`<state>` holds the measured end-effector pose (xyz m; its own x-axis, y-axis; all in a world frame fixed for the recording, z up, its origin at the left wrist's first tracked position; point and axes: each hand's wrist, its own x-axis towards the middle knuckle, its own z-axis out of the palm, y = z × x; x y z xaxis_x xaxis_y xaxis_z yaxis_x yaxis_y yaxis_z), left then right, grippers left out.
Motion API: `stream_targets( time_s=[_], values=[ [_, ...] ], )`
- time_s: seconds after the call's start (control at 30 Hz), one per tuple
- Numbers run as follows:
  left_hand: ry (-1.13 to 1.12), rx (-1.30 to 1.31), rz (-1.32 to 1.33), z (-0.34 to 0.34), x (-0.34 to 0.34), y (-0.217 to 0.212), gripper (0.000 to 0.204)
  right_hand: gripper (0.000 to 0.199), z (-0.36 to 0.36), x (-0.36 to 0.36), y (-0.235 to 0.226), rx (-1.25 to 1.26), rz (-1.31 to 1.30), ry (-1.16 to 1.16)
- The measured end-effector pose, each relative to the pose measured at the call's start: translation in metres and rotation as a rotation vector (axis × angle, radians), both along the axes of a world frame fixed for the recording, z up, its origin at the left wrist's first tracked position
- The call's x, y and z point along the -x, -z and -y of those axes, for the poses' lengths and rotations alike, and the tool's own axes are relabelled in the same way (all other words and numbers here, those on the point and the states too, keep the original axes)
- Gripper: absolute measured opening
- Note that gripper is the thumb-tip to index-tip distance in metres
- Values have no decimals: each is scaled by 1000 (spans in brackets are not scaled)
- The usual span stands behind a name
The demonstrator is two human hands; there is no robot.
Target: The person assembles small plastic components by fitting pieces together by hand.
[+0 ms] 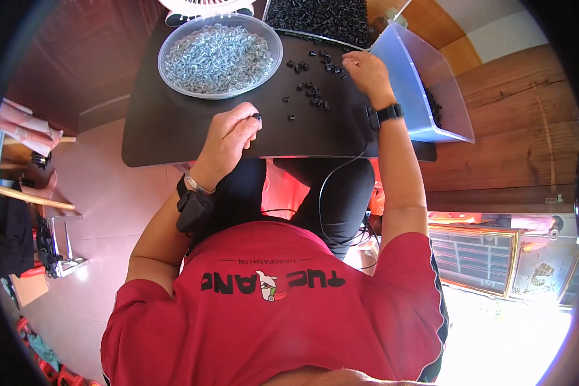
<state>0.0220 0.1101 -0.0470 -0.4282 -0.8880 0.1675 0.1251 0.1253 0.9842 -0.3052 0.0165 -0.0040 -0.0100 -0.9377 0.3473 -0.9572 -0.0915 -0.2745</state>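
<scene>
My left hand (230,136) rests over the near edge of a small black table (154,128) and pinches a small black part (257,116) between thumb and fingers. My right hand (365,69) reaches farther out, its fingertips curled at a scatter of small black parts (310,89) lying loose on the tabletop; whether it holds one I cannot tell. A round clear bowl (220,56) filled with small silver screws stands at the table's far left.
A tray of black parts (321,19) sits at the far edge, and a clear plastic bin (424,90) tilts off the table's right side. A white fan base (202,8) is behind the bowl. Wooden panelling lies to the right, a chair frame (58,244) to the left.
</scene>
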Motion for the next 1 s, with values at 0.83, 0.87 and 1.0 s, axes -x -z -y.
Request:
stream_targets(
  time_s=[0.83, 0.87, 1.0],
  values=[
    [4, 38, 6, 1, -1, 5, 19, 23, 11, -14, 12, -180, -184, -8],
    [4, 43, 2, 1, -1, 5, 19, 23, 11, -15, 11, -190, -218, 8],
    [5, 53, 0, 1, -1, 5, 19, 24, 9, -15, 8, -198, -265, -22]
  ],
)
